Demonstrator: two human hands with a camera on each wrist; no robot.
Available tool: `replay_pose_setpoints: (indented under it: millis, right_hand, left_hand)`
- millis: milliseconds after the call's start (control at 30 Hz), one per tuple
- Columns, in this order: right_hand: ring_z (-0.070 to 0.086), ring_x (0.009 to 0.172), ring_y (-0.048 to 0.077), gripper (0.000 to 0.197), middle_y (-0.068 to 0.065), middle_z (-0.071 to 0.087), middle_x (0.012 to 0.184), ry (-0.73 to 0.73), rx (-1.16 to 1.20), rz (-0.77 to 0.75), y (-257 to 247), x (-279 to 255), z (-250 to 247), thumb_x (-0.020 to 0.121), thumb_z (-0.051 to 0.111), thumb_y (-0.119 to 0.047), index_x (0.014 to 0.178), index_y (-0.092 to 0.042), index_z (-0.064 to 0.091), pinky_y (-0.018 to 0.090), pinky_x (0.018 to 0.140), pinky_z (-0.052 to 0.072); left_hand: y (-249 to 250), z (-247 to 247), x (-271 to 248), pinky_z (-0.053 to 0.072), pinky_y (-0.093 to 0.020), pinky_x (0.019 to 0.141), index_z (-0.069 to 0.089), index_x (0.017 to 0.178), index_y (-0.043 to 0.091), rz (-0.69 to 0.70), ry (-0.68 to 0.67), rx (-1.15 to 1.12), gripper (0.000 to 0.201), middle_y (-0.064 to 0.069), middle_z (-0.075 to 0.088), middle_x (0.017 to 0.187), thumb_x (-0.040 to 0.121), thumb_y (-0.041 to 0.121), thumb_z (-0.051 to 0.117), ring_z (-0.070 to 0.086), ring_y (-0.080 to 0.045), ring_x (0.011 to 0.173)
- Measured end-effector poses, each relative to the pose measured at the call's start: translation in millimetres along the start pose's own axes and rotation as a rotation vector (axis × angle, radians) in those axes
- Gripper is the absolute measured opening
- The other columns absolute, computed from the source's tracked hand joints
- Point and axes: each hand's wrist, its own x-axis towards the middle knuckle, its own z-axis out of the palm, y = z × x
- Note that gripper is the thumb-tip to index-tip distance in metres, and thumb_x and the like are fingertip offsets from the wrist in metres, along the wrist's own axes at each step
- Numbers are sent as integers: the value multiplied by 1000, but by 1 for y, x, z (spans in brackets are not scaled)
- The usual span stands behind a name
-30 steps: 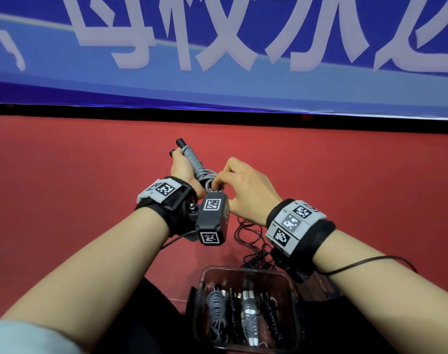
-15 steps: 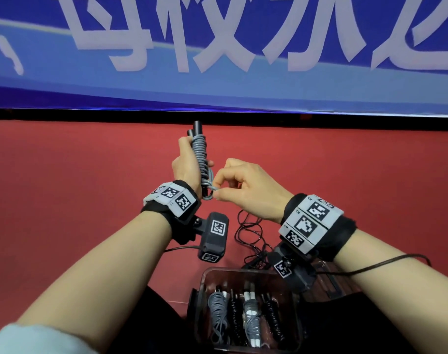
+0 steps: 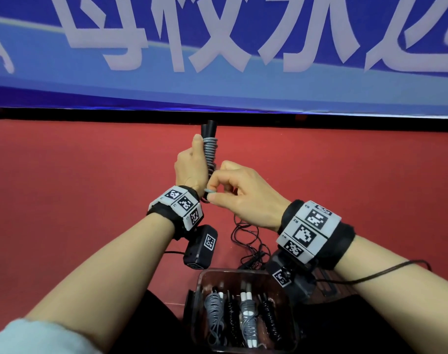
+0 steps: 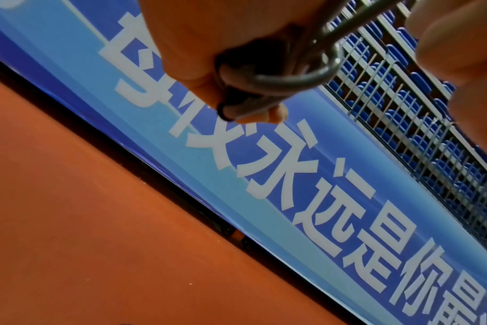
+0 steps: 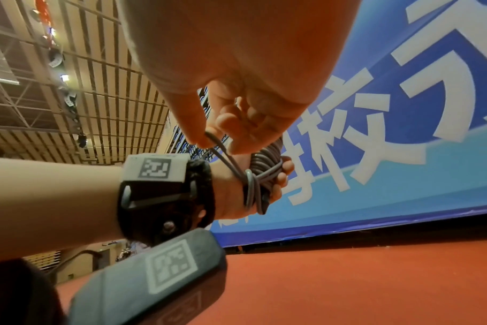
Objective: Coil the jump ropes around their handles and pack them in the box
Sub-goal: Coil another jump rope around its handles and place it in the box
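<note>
From the head view, the left hand [image 3: 189,167] was wrapped around a pair of black handles [image 3: 209,129] held upright over the red floor [image 3: 77,187], thumb lying up along the grey rope [image 3: 210,152] coiled around them. The right hand [image 3: 246,195] sat just beside it, fingers curled, thumb and forefinger pinching a short loop of that rope near the lower end of the handles. The head camera hid what lay below the fists; the right wrist view showed it, the loose grey strand [image 5: 231,162] running from the pinching fingertips [image 5: 200,140] down to a crossed loop at the base of the coil, against the left palm. The left wrist view looked up from underneath and showed the left fingers closed on the bundle with a grey loop [image 4: 300,77] bulging out toward the right hand. Only the head view took in the clear box [image 3: 243,274] near the person's lap, with four coiled ropes [image 3: 246,318], grey and black, standing side by side inside it. A thin black cable [image 3: 246,238] lay tangled on the floor between the box and the hands. A blue banner [image 3: 217,80] with white characters ran behind.
</note>
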Motion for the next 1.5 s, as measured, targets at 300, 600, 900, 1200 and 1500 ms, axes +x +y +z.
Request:
replay_pose_setpoints:
  millis: [300,600,900,1200,1500]
  right_hand:
    - [47,70,13,14,-4,43,79,366,41,242,52,26,-13,91,63,-27,77,-26,65,48,77,53]
    - [48,43,6,34,-15,47,46,272,378,354,51,24,-2,94,58,-38,74,-11,58,23,50,42]
    - [57,74,16,50,-1,60,79,115,378,503,59,27,8,84,52,-66,83,-17,56,34,72,49]
    - [70,96,34,46,20,72,103,30,493,853,87,18,15,75,73,-39,104,-3,68,49,91,54]
    - [67,95,29,47,12,70,110,-211,200,993,139,-9,50,71,80,-38,104,-7,69,38,89,54]
  left_hand:
    - [16,19,-26,39,-20,35,56,81,6,-358,-437,-317,60,-11,51,58,99,54,25,48,-18,34]
    - [19,9,-38,41,-18,41,53,75,9,-379,-661,-389,57,-4,50,54,98,59,35,52,-14,43]
    - [8,12,-38,38,-13,36,47,71,12,-622,-514,-466,51,-1,45,48,101,51,35,46,-13,36]
    - [-13,29,-37,58,-40,76,56,122,10,-588,-506,-201,56,-13,64,98,100,55,32,66,-24,73]
    - [-31,21,-23,43,-47,102,40,139,-4,-378,-447,403,69,-26,49,139,94,46,48,51,-41,125]
